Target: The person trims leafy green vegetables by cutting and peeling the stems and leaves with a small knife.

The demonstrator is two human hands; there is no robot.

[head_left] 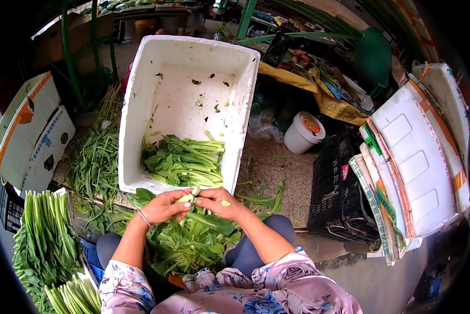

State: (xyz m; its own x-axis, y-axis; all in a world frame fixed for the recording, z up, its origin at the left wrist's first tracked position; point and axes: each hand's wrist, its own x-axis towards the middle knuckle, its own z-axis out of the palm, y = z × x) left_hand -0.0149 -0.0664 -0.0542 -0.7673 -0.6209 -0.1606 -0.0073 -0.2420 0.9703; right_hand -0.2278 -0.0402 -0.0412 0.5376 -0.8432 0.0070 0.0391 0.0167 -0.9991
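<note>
Close together, just beyond my knees, both hands grip a pale leafy green stalk [194, 191]. The fingers of my left hand [165, 207] are closed around its pale stem. My right hand [221, 203] pinches it from the other side, thumb against the stem, and a small yellowish piece shows by its fingers. Below the hands lies a heap of loose leafy greens [190, 243] between my knees. Right beyond them a white foam box [188, 78] stands tilted, with a pile of trimmed greens [185, 159] at its near end and leaf scraps on its inner wall.
Bundled greens [43, 246] stand at the left beside a blue crate [92, 256]. More greens [96, 157] lie on the ground left of the box. To the right are a white bucket [304, 132], a black crate [339, 193] and stacked foam lids [418, 162].
</note>
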